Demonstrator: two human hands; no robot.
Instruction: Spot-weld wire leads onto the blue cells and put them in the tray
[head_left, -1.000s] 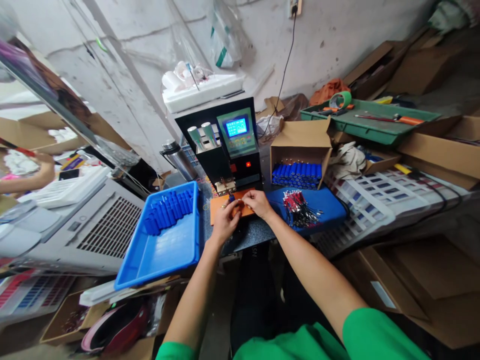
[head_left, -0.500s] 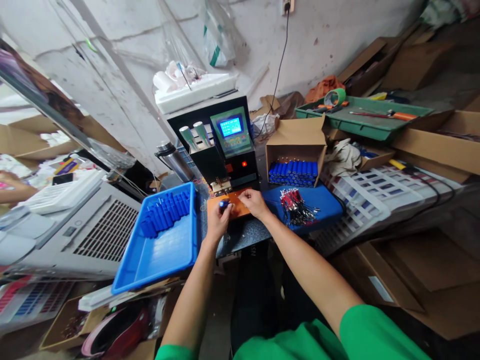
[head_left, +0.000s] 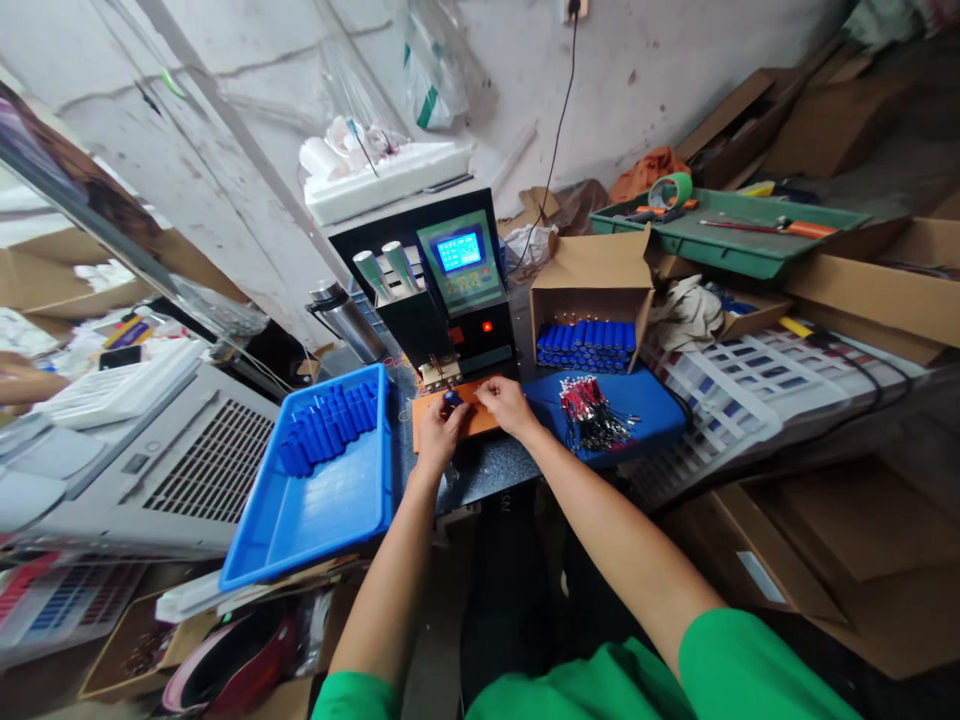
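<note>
My left hand (head_left: 437,434) is closed around a blue cylindrical battery cell (head_left: 452,398), its end under the metal electrode holders (head_left: 441,374) of a black spot welder (head_left: 409,325). Close by on the right, my right hand (head_left: 507,406) has thumb and fingers pinched together over the orange work plate (head_left: 480,424); whatever is between them is too small to make out. A bundle of red and black wire leads (head_left: 596,415) lies to the right on a blue pad (head_left: 652,405). On the left, a blue tray (head_left: 315,530) holds several blue cells (head_left: 330,425).
An open cardboard box (head_left: 592,275) packed with blue cells stands behind the pad. A steel flask (head_left: 346,320) is left of the welder. At the back right sits a green tray (head_left: 739,235) with tools and tape. Another person's arm (head_left: 26,382) shows at the far left.
My left hand has brought the cell slightly up and in beneath the welder's electrodes. My right hand stays nearly in place, still pinched. The view has shifted slightly.
</note>
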